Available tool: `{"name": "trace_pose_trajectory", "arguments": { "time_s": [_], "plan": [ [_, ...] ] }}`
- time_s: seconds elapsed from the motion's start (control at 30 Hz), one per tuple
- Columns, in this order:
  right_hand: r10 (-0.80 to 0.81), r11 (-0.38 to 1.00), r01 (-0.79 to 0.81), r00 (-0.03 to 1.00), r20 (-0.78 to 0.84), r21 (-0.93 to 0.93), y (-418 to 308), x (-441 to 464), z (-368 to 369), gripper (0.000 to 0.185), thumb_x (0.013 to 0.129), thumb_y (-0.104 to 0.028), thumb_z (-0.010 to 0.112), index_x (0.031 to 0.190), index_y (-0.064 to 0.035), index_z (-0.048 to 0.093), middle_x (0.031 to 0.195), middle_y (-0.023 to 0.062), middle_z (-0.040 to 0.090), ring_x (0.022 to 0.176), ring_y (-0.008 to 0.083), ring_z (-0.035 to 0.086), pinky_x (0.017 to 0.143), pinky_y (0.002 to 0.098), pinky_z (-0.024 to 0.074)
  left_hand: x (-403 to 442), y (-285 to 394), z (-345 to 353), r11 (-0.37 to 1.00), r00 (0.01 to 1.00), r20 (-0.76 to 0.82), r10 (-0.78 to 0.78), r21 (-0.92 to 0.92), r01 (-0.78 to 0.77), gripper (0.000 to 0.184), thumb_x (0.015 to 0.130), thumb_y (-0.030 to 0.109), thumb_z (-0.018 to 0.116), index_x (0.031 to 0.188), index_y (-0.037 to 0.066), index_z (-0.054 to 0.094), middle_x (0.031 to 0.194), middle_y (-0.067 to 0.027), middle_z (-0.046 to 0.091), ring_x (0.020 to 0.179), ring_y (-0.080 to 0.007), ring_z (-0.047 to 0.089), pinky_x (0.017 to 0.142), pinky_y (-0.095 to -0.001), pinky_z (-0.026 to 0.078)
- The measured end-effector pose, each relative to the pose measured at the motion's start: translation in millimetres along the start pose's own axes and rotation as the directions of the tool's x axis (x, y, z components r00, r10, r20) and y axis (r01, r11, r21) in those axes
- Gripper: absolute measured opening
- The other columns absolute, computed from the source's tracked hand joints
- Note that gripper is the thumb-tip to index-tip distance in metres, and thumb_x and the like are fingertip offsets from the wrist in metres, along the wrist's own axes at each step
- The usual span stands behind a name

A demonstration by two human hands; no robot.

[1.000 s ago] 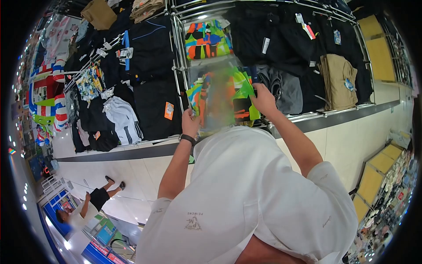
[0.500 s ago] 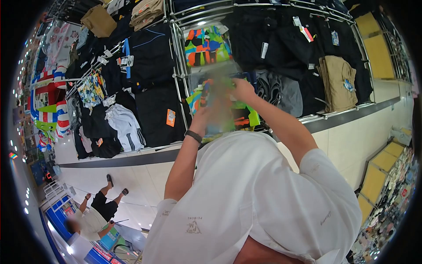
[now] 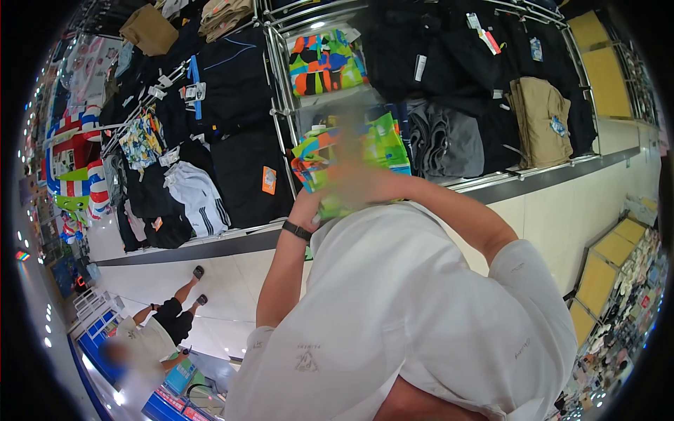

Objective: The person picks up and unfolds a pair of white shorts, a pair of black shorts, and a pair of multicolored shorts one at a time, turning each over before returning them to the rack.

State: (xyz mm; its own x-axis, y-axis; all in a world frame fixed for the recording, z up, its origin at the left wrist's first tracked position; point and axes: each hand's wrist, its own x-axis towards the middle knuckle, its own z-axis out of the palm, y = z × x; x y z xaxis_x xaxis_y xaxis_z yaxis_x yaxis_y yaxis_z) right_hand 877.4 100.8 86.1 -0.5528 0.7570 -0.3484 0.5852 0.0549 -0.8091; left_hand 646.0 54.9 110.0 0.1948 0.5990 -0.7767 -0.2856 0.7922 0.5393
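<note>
Brightly coloured patterned clothing (image 3: 386,144) lies in the near part of the rack, in front of my body. My left hand (image 3: 307,210), with a dark band on the wrist, is at the left near edge of this clothing; its fingers are partly hidden. My right hand (image 3: 368,184) reaches across the near part of the clothing, and a blurred patch covers its fingers. What either hand grips cannot be made out. A second folded stack of patterned clothing (image 3: 326,63) rests farther back.
Grey folded garments (image 3: 446,137) and tan trousers (image 3: 540,123) are on the right. White striped shorts (image 3: 196,196) and black clothes (image 3: 246,168) lie left. Metal rails (image 3: 281,112) divide the rack. A person (image 3: 151,333) is at the lower left.
My right hand has come from the back right of the patterned clothing toward its near edge. My left hand has shifted slightly back toward me. The person at the lower left has changed pose.
</note>
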Motion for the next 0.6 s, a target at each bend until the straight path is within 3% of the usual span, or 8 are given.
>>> {"name": "trace_pose_trajectory", "arguments": {
  "time_s": [0.07, 0.13, 0.27, 0.37, 0.4, 0.47, 0.57, 0.6],
  "plan": [
    [0.058, 0.994, -0.065, 0.995, 0.080, 0.084, 12, -9, -8, 0.044, 0.081, -0.033, 0.065, 0.118, -0.0089, 0.064, 0.118, 0.0147, 0.063, 0.112, 0.0340, 0.058, 0.097, 0.0438, 0.0449, -10, -5, -9, 0.984, 0.986, 0.012, 0.166, 0.065, -0.166, 0.034, 0.089, 0.005, 0.060, 0.122, 0.003, 0.054, 0.110, -0.0057, 0.064, 0.095, -0.0176, 0.065, 0.078, -0.0326, 0.054],
    [0.115, 0.975, -0.182, 0.906, -0.408, -0.130, 83, -15, 10, 0.046, 0.082, -0.034, 0.069, 0.114, -0.0028, 0.063, 0.102, 0.0134, 0.065, 0.089, 0.0278, 0.064, 0.080, 0.0361, 0.0508, -27, 0, -12, 0.979, 0.980, -0.015, 0.197, 0.050, -0.196, 0.037, 0.088, 0.003, 0.061, 0.124, 0.002, 0.053, 0.111, -0.0061, 0.064, 0.095, -0.0180, 0.065, 0.081, -0.0328, 0.054],
    [0.372, 0.909, -0.417, 0.828, -0.419, -0.017, 75, -40, -18, 0.049, 0.082, -0.038, 0.069, 0.114, -0.0014, 0.063, 0.099, 0.0109, 0.068, 0.090, 0.0215, 0.065, 0.080, 0.0358, 0.0514, -81, 29, -6, 0.971, 0.971, -0.051, 0.235, 0.066, -0.231, 0.040, 0.087, 0.000, 0.060, 0.126, 0.001, 0.053, 0.114, -0.0062, 0.063, 0.100, -0.0174, 0.063, 0.085, -0.0315, 0.052],
    [0.647, 0.553, -0.666, 0.722, 0.245, 0.501, 63, -32, -26, 0.057, 0.086, -0.044, 0.066, 0.113, 0.0054, 0.060, 0.111, 0.0137, 0.065, 0.097, 0.0208, 0.064, 0.082, 0.0339, 0.0507, -103, 49, 2, 0.940, 0.943, 0.007, 0.331, 0.084, -0.331, 0.045, 0.086, -0.001, 0.061, 0.130, 0.002, 0.052, 0.118, -0.0071, 0.062, 0.103, -0.0173, 0.062, 0.088, -0.0327, 0.051],
    [0.646, 0.553, -0.661, 0.725, 0.241, 0.506, 60, -29, -22, 0.057, 0.086, -0.044, 0.066, 0.113, 0.0054, 0.060, 0.111, 0.0137, 0.065, 0.097, 0.0208, 0.064, 0.082, 0.0339, 0.0507, -107, 52, 3, 0.939, 0.943, 0.012, 0.333, 0.090, -0.333, 0.045, 0.086, -0.001, 0.061, 0.130, 0.002, 0.052, 0.118, -0.0071, 0.062, 0.103, -0.0173, 0.062, 0.088, -0.0327, 0.051],
    [0.476, 0.185, -0.430, 0.826, 0.302, 0.884, 58, -24, -8, 0.044, 0.092, -0.034, 0.062, 0.116, 0.0025, 0.058, 0.112, 0.0114, 0.065, 0.097, 0.0225, 0.065, 0.083, 0.0353, 0.0515, -114, 58, 6, 0.922, 0.925, 0.063, 0.376, 0.075, -0.380, 0.044, 0.086, -0.001, 0.061, 0.129, 0.002, 0.053, 0.118, -0.0070, 0.063, 0.103, -0.0177, 0.062, 0.089, -0.0335, 0.050],
    [0.403, -0.098, -0.211, 0.885, 0.233, 0.973, 72, 7, 10, 0.030, 0.096, -0.022, 0.057, 0.116, 0.0013, 0.058, 0.110, 0.0098, 0.066, 0.095, 0.0228, 0.065, 0.084, 0.0371, 0.0522, -115, 75, -1, 0.909, 0.918, 0.016, 0.395, 0.138, -0.393, 0.044, 0.085, -0.001, 0.061, 0.128, 0.001, 0.053, 0.115, -0.0075, 0.063, 0.100, -0.0184, 0.063, 0.085, -0.0336, 0.052],
    [0.397, -0.097, -0.207, 0.889, 0.228, 0.974, 73, 14, 2, 0.030, 0.096, -0.022, 0.057, 0.116, 0.0013, 0.058, 0.110, 0.0098, 0.066, 0.095, 0.0228, 0.065, 0.084, 0.0371, 0.0522, -114, 85, -1, 0.901, 0.914, -0.006, 0.406, 0.171, -0.399, 0.043, 0.085, -0.001, 0.061, 0.127, 0.001, 0.053, 0.114, -0.0077, 0.064, 0.098, -0.0187, 0.064, 0.084, -0.0332, 0.053]
  ]
}}
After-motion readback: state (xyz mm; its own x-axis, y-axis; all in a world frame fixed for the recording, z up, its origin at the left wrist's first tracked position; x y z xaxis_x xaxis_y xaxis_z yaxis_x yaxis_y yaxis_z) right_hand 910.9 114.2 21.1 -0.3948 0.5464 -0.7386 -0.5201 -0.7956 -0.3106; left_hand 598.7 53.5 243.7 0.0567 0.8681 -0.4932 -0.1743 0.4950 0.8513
